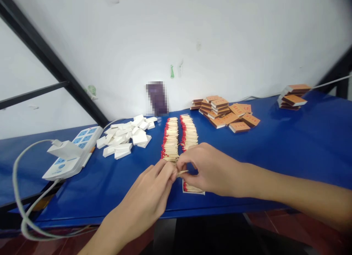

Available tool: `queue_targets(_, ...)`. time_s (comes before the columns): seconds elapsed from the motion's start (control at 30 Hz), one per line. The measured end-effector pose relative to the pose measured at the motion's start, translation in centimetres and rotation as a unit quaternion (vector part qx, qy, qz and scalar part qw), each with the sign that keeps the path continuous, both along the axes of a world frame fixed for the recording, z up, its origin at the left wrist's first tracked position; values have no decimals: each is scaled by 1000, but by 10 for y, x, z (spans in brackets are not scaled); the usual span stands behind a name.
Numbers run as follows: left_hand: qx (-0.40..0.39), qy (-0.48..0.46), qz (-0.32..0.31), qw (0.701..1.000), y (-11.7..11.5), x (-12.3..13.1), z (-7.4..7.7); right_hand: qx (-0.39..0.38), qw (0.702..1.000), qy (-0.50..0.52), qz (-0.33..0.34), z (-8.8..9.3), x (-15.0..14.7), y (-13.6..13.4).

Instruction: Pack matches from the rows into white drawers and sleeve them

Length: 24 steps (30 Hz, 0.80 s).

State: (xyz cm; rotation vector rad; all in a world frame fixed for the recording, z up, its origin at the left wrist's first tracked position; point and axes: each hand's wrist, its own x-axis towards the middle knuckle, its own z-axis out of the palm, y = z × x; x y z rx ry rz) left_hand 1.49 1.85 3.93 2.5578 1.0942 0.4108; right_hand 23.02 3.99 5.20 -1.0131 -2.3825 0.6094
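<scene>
My left hand (150,194) and my right hand (210,169) meet near the front edge of a blue table (288,148). Both pinch a small bundle of red-tipped matches (182,172) between their fingertips. Under my right hand lies a white inner tray (193,189) with matches in it, partly hidden. Just beyond my hands two long rows of matches (180,136) run away from me, red heads facing outward.
A heap of white inner trays (126,136) lies to the left of the rows. Orange matchbox sleeves (227,114) are piled at the back right, with a few more (294,97) farther right. A white power strip (73,152) with a grey cable sits at the left.
</scene>
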Motion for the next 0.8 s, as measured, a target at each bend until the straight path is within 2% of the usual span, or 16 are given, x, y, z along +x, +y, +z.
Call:
queue_targets(0.13,-17,43,-83,995,14,17,1,-66,996,14,-62,-11,18,-16)
queue_targets(0.2,-19,60,-104,993,18,23,1,-88,993,11,-78,-21,22,-21)
queue_targets(0.33,-16,48,-125,991,21,23,10,-87,994,-2,-69,-32,24,-23)
queue_targets(0.4,40,37,-154,987,24,18,16,-76,995,-25,-57,-32,24,-24)
queue_targets(0.47,130,21,-177,975,29,12,18,-58,996,-43,-51,-31,24,-26)
queue_targets(0.57,220,-17,-232,947,42,2,12,-35,996,-64,-47,-30,26,-29)
queue_targets(0.7,257,-71,-291,919,58,-5,-4,-44,998,-47,-17,-25,30,-29)
queue_targets(0.8,296,-114,-309,897,63,-5,-15,-50,998,-17,16,-20,35,-24)
